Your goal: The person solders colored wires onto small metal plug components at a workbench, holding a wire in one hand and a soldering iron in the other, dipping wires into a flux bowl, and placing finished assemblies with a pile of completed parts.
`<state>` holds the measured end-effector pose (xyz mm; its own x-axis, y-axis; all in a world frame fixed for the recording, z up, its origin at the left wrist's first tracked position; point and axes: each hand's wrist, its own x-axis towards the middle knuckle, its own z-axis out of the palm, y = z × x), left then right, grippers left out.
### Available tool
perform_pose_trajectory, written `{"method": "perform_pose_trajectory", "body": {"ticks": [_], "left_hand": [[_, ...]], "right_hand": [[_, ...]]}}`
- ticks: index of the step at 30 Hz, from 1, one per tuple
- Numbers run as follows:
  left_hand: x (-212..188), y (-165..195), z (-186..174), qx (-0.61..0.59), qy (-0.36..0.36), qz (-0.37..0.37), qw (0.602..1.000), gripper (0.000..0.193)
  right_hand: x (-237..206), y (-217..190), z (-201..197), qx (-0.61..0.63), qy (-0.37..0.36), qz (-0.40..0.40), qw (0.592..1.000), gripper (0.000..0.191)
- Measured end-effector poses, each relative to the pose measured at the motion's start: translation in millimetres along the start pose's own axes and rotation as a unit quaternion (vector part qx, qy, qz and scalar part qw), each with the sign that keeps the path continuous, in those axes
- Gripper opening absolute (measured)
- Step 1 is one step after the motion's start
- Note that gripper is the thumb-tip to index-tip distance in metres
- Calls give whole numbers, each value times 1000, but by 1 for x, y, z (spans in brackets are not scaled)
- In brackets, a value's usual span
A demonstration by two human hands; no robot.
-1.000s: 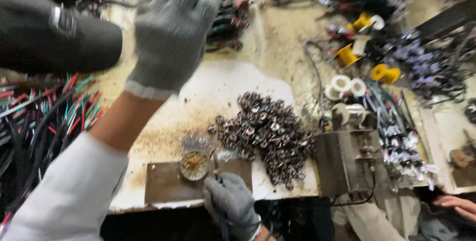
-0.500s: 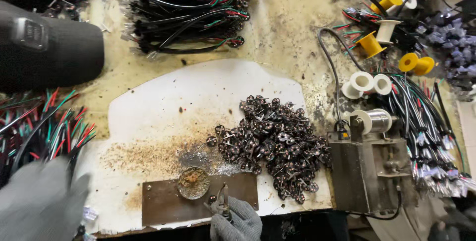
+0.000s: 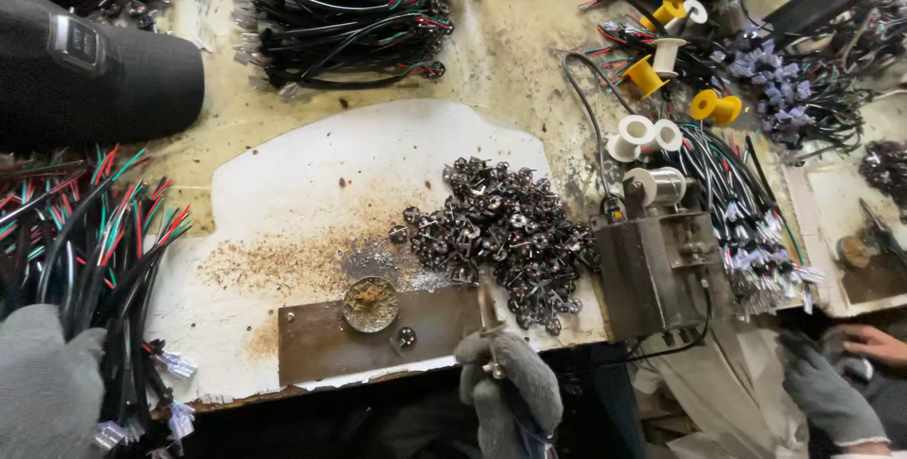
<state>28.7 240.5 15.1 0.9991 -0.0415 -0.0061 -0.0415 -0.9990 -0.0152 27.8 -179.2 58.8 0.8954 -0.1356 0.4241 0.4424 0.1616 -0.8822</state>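
My right hand [image 3: 510, 388], in a grey glove, sits at the bench's front edge and grips a thin soldering tool [image 3: 487, 313]. The tool's tip points up over a brown metal plate [image 3: 321, 346]. On that plate rest a round dish of brown residue [image 3: 370, 303] and one small dark part [image 3: 404, 336]. A heap of small dark metal parts [image 3: 501, 232] lies just beyond the tip on a white sheet [image 3: 312, 185]. My left hand [image 3: 42, 388], also gloved, is at the lower left against a bundle of black, red and green wires [image 3: 94, 251]; its fingers are hidden.
A grey metal box [image 3: 661, 270] with a solder spool stands right of the heap. Yellow and white spools [image 3: 652, 72] and more wire bundles [image 3: 350, 6] lie at the back. A black device [image 3: 85, 62] is at far left. Another person's gloved hand [image 3: 831, 398] is at lower right.
My left hand has dropped from high over the bench's middle to the lower left beside the wire bundle. My right hand has stayed at the plate with the tool.
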Motion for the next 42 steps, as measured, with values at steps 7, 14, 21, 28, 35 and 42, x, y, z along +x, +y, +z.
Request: {"method": "perform_pose_trajectory", "body": {"ticks": [7,14,21,28,35,42], "left_hand": [[-21,67,-34,-74,201,-69,974,20],[-63,227,-27,-600,-116,-86,787,20],[-74,243,13,-674,-152,-126,712,25],[-66,248,-8,-706,-68,-200,675,10],[-65,245,-5,-703,-43,-185,685,15],[-57,251,-10,-721,-46,-167,671,15]], "right_hand": [[-35,72,-29,-34,-117,78,989,35],[-32,39,-24,55,-137,159,976,37],[-59,49,-33,-2,-187,32,982,37],[-44,86,-78,-109,-166,76,977,22],[-45,85,-48,52,-50,185,980,6],[-61,47,-32,-74,-195,192,959,62]]}}
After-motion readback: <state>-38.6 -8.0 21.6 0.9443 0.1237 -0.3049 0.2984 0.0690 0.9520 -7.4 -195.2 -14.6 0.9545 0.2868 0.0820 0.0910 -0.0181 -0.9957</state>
